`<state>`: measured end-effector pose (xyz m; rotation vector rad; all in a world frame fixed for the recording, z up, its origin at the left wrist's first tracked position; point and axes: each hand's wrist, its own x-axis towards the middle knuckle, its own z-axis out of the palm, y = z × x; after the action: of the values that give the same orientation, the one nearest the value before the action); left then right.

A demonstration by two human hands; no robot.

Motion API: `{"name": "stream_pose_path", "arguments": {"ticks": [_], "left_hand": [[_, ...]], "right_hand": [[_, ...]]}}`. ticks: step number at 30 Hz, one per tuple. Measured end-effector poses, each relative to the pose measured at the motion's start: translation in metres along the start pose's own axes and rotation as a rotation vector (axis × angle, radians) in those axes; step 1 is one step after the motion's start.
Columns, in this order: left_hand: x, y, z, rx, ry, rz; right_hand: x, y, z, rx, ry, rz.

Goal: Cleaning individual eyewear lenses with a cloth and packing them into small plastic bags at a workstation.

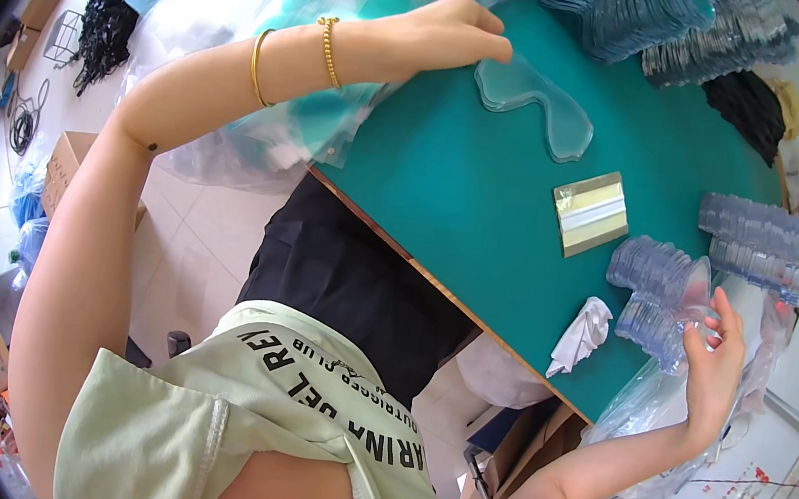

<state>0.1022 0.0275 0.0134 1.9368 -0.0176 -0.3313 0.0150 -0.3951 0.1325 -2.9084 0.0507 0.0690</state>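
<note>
My left hand, with two gold bracelets on the wrist, reaches across the green table and rests its fingers on the edge of a clear curved plastic piece. My right hand is raised at the table's right end, fingers pinched on a clear plastic piece at a row of stacked clear pieces. A second stack of them lies just beyond.
A pack of white and yellow strips and a crumpled white cloth lie on the table. Large clear plastic bags cover its left end. More stacks of clear pieces and black cords sit at the far side. Cardboard boxes stand on the floor.
</note>
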Motion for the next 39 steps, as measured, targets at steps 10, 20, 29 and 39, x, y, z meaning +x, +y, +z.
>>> {"name": "stream_pose_path", "arguments": {"ticks": [10,20,29,39], "left_hand": [[-0.057,0.003,0.0,-0.024,0.176,0.253],[-0.109,-0.022,0.03,0.088,0.075,0.372],[-0.119,-0.033,0.039,0.526,-0.008,0.428],[-0.118,-0.047,0.041,0.527,-0.005,0.453]], "right_hand": [[-0.031,-0.048,0.0,-0.035,0.357,-0.157],[-0.044,-0.152,0.156,0.461,0.025,-0.348],[-0.092,-0.036,0.163,0.234,0.372,0.176],[-0.053,-0.182,0.202,0.523,0.144,-0.626]]}}
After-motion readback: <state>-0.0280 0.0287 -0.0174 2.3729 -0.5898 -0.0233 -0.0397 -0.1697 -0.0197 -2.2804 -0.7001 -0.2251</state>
